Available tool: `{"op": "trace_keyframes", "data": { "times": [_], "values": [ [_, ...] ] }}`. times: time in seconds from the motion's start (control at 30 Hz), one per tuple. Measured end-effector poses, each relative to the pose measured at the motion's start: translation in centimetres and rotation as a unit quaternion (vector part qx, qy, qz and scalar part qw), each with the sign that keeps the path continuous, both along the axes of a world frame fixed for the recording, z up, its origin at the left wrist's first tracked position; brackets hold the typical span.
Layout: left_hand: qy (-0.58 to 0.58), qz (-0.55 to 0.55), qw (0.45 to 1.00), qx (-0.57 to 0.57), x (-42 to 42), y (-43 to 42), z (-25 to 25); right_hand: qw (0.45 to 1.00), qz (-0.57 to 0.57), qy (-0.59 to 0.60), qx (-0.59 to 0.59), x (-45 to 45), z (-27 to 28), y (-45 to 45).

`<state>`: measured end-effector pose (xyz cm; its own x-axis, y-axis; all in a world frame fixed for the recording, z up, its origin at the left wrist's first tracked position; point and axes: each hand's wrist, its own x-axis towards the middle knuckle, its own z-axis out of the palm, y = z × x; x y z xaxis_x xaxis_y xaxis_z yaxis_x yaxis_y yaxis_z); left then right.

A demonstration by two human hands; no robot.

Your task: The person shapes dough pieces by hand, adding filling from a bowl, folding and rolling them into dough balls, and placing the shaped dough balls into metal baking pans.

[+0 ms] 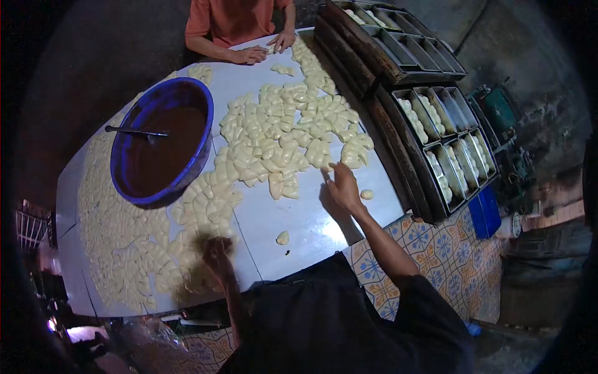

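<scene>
Many pale dough pieces (274, 134) lie spread over the white tabletop (299, 227). My right hand (344, 187) reaches to the near edge of the dough, its fingers apart and fingertips beside a piece. Just right of it sits a small round dough piece (367, 194). Another small piece (283, 237) lies nearer my body, with a dark speck below it. At the left, my left hand (218, 250) hovers over or touches the dough's near edge; it is dark and blurred, and what its fingers hold cannot be made out.
A blue basin (208, 134) with brown contents and a utensil (137, 131) stands at the left. Metal baking tins (430, 149), some holding dough, are stacked at the right. Across the table, a co-worker's hands (265, 51) touch dough. A blue container (484, 212) is beside the tins.
</scene>
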<state>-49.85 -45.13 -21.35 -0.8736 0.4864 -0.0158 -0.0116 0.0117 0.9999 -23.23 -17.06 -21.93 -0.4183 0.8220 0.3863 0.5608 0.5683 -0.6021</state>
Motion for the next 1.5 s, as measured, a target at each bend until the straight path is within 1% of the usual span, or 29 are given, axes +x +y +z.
{"op": "trace_keyframes", "data": {
  "times": [0.03,0.13,0.2,0.27,0.3,0.37,0.4,0.47,0.53,0.63,0.67,0.73,0.8,0.83,0.87,0.93,1.0,1.03,1.07,1.1,1.13,1.17,1.2,1.23,1.27,1.3,1.33,1.4,1.5],
  "values": [
    [0.068,-0.055,0.996,0.003,0.2,0.6,1.3,0.999,0.019,0.014,-0.023,-1.4,1.1,1.5],
    [0.1,-0.132,0.986,-0.014,2.1,2.5,4.7,0.995,-0.086,-0.046,-0.022,-3.7,1.3,1.9],
    [0.043,-0.179,0.982,-0.035,2.9,3.1,4.5,0.978,-0.078,0.021,-0.191,-3.5,1.8,0.1],
    [0.006,-0.208,0.978,0.019,4.0,3.4,3.6,0.965,0.062,0.076,-0.243,-2.2,1.3,-4.0],
    [-0.04,-0.228,0.973,0.026,4.7,3.6,4.4,0.935,0.08,0.136,-0.318,-2.6,3.8,-7.1],
    [-0.1,-0.281,0.953,0.044,5.7,4.0,4.9,0.88,0.185,0.303,-0.315,-3.6,7.5,-11.0],
    [-0.081,-0.315,0.943,0.071,6.6,4.2,6.7,0.877,0.191,0.298,-0.326,-4.2,9.1,-12.0],
    [-0.048,-0.314,0.947,0.05,8.0,4.7,8.4,0.837,0.193,0.355,-0.37,-5.7,11.2,-13.2],
    [0.052,-0.263,0.957,0.111,9.2,6.0,9.3,0.838,0.144,0.365,-0.38,-6.7,11.9,-14.3],
    [-0.039,-0.171,0.98,0.099,10.2,6.0,9.2,0.918,0.166,0.236,-0.271,-6.8,12.0,-14.3],
    [-0.093,-0.125,0.986,0.065,10.5,5.8,8.8,0.917,0.184,0.183,-0.302,-6.8,11.3,-13.6],
    [-0.138,-0.072,0.985,0.067,10.5,6.0,9.9,0.889,0.212,0.251,-0.318,-8.0,10.8,-11.9],
    [-0.148,-0.14,0.975,0.088,10.3,5.7,8.9,0.887,0.233,0.249,-0.312,-8.4,12.5,-11.8],
    [-0.424,-0.184,0.845,0.268,9.5,5.8,8.8,0.878,0.307,0.238,-0.279,-9.0,12.0,-12.3],
    [-0.544,-0.132,0.785,0.265,9.4,5.9,8.8,0.864,0.38,0.228,-0.239,-9.6,11.7,-12.5],
    [-0.604,-0.134,0.736,0.274,8.7,5.9,9.9,0.873,0.393,0.161,-0.24,-10.5,11.4,-11.7],
    [-0.579,-0.262,0.673,0.377,6.8,5.6,8.3,0.763,0.411,0.214,-0.45,-11.0,11.2,-10.5],
    [-0.548,-0.308,0.673,0.39,5.4,6.4,10.5,0.747,0.462,0.221,-0.424,-12.0,10.0,-8.7],
    [-0.517,-0.355,0.669,0.4,3.7,7.7,12.8,0.678,0.448,0.24,-0.531,-11.7,9.1,-8.0],
    [-0.481,-0.399,0.626,0.467,1.5,9.1,11.2,0.689,0.45,0.228,-0.519,-12.0,8.3,-7.7],
    [-0.431,-0.438,0.646,0.454,-2.0,10.6,11.3,0.701,0.453,0.215,-0.506,-12.4,7.6,-7.2],
    [-0.339,-0.379,0.764,0.398,-6.8,12.1,9.0,0.714,0.447,0.212,-0.496,-13.0,8.5,-7.1],
    [-0.213,-0.291,0.888,0.285,-8.5,14.2,14.5,0.709,0.432,0.232,-0.506,-13.6,9.3,-7.0],
    [-0.14,-0.109,0.981,0.075,-11.6,16.2,14.9,0.715,0.406,0.248,-0.511,-14.0,8.9,-6.9],
    [0.106,-0.147,0.977,-0.115,-15.8,17.8,14.3,0.721,0.38,0.264,-0.516,-14.2,8.3,-6.8],
    [0.188,-0.117,0.94,-0.258,-17.9,19.3,13.6,0.725,0.365,0.258,-0.524,-14.4,8.0,-6.5],
    [0.203,-0.109,0.914,-0.334,-20.9,21.0,9.1,0.729,0.348,0.253,-0.533,-14.5,7.6,-6.3],
    [0.132,-0.295,0.881,-0.344,-22.5,21.3,7.9,0.692,0.348,0.304,-0.555,-14.4,5.7,-5.9],
    [0.084,-0.194,0.869,-0.447,-19.0,20.3,12.7,0.69,0.315,0.323,-0.566,-14.3,4.5,-5.4]
  ]
}}
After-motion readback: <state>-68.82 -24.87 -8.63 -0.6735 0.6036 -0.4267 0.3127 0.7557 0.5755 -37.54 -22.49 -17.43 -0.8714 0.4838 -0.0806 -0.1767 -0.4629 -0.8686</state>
